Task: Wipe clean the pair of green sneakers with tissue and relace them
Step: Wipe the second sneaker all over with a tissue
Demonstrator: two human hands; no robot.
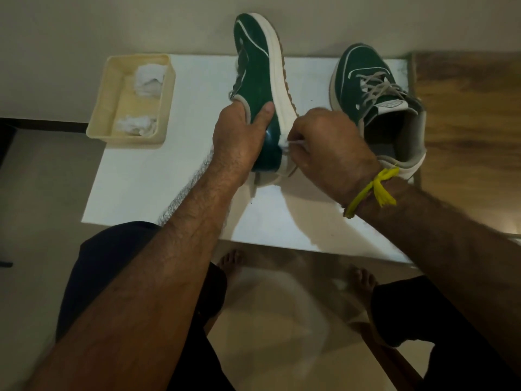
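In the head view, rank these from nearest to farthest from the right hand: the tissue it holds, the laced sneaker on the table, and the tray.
1. Tissue: pinched in the right hand, against the held sneaker's heel.
2. Laced sneaker: on the table just right of and behind the hand.
3. Tray: at the table's far left corner, past the left hand.

White table point(158, 176) with cream tray point(111, 136) and laced green sneaker point(377, 108).
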